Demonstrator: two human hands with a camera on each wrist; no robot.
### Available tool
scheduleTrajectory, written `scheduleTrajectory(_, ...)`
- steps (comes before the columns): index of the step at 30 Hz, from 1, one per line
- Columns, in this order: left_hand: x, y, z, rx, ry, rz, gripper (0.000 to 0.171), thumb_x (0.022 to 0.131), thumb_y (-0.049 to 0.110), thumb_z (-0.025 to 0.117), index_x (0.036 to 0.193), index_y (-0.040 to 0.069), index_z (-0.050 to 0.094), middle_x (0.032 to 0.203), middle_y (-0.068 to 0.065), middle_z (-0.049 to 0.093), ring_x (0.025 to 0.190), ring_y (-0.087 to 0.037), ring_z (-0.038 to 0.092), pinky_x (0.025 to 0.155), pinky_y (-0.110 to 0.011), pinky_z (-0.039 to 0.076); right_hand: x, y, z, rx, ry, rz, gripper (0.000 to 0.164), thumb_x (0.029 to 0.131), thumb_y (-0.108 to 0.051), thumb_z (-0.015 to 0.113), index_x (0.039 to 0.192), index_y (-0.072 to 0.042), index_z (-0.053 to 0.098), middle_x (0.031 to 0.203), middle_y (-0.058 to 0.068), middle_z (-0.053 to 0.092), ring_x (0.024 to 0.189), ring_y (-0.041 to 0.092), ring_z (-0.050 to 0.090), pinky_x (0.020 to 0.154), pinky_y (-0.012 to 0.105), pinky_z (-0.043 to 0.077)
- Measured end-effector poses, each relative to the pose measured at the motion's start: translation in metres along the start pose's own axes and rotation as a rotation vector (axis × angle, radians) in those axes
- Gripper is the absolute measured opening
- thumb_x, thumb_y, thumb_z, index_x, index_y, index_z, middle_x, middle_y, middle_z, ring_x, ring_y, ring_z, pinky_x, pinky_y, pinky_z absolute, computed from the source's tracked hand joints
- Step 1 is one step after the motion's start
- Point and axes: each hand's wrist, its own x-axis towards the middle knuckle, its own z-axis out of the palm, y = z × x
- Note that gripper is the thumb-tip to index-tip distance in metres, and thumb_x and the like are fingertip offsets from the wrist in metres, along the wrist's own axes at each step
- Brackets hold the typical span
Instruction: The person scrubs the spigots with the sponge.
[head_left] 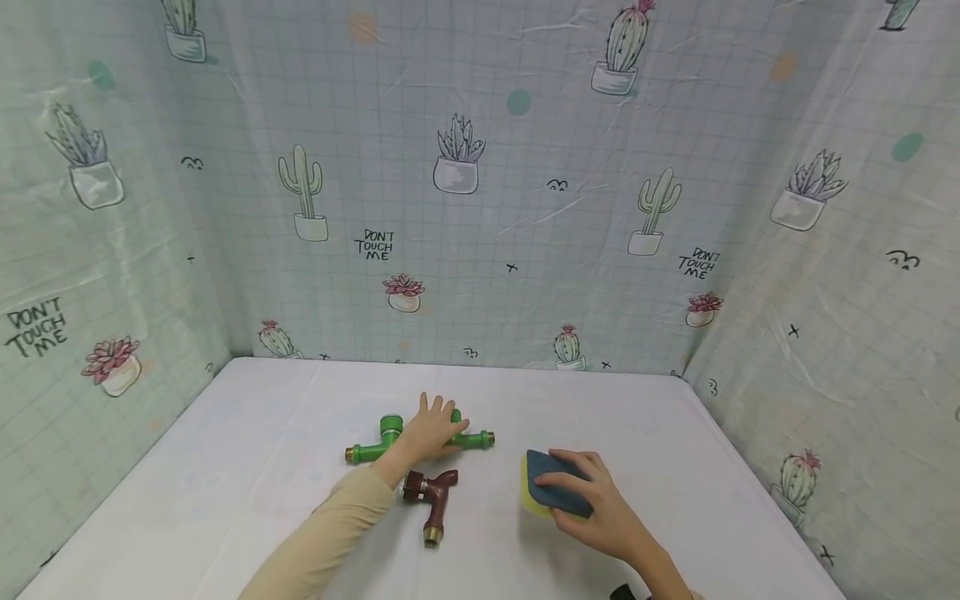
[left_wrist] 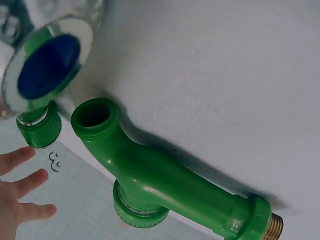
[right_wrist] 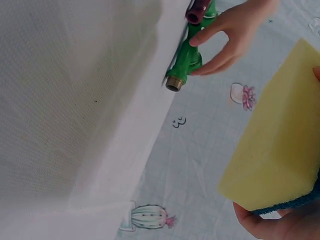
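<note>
My right hand [head_left: 600, 508] grips a sponge [head_left: 555, 487], yellow with a dark blue scouring side, held above the white table. In the right wrist view the sponge's yellow face [right_wrist: 275, 135] fills the right side. My left hand [head_left: 430, 432] reaches over the right-hand green tap [head_left: 476, 439], its fingers spread. The right wrist view has its thumb and a finger on either side of that tap [right_wrist: 186, 62]; firm contact is unclear. Another green tap [head_left: 367, 452], with a brass threaded end, lies left of the hand. Nearer me lies a brown tap [head_left: 437, 493].
The white table [head_left: 645, 425] is bounded by cactus-print cloth [head_left: 510, 225] at the back and sides. A clear part with a blue disc [left_wrist: 50, 67] stands close to the left wrist camera. Something black [head_left: 622, 592] shows at the head view's bottom edge.
</note>
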Motion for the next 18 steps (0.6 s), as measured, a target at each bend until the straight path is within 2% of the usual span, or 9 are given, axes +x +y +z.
scheduleTrajectory(7, -0.0003, 0.0040, 0.0030, 0.078, -0.018, 0.011, 0.030, 0.076, 0.046, 0.061, 0.099, 0.026, 0.063, 0.105, -0.011, 0.057, 0.098, -0.029, 0.053, 0.089, -0.058, 0.040, -0.0003, 0.0008, -0.0003, -0.002, 0.005, 0.002, 0.050, 0.068, -0.017, 0.074, 0.106, -0.044, 0.056, 0.128, -0.008, 0.046, 0.108, 0.008, 0.035, 0.078, 0.039, 0.046)
scheduleTrajectory(12, -0.0006, 0.0061, 0.0042, 0.106, 0.000, 0.004, 0.027, 0.076, 0.045, 0.062, 0.096, 0.027, 0.064, 0.106, -0.012, 0.057, 0.097, -0.029, 0.054, 0.088, -0.057, 0.042, 0.0002, -0.0009, -0.0014, -0.003, 0.002, 0.005, 0.050, 0.068, -0.018, 0.073, 0.106, -0.045, 0.056, 0.128, -0.008, 0.046, 0.108, 0.008, 0.035, 0.078, 0.039, 0.046)
scheduleTrajectory(16, -0.0021, 0.0071, 0.0026, 0.083, 0.074, 0.003, 0.027, 0.075, 0.045, 0.065, 0.094, 0.026, 0.065, 0.104, -0.013, 0.057, 0.095, -0.029, 0.054, 0.086, -0.057, 0.043, 0.0000, -0.0026, -0.0026, 0.000, -0.009, 0.020, 0.049, 0.069, -0.019, 0.073, 0.106, -0.046, 0.056, 0.128, -0.008, 0.046, 0.108, 0.008, 0.035, 0.078, 0.039, 0.046)
scheduleTrajectory(18, -0.0024, 0.0073, 0.0023, 0.046, 0.134, -0.002, 0.026, 0.078, 0.045, 0.061, 0.096, 0.026, 0.063, 0.105, -0.015, 0.056, 0.094, -0.030, 0.053, 0.085, -0.058, 0.043, -0.0004, -0.0032, -0.0029, -0.001, -0.016, 0.033, 0.049, 0.069, -0.019, 0.073, 0.106, -0.046, 0.056, 0.129, -0.007, 0.046, 0.108, 0.008, 0.035, 0.078, 0.039, 0.046)
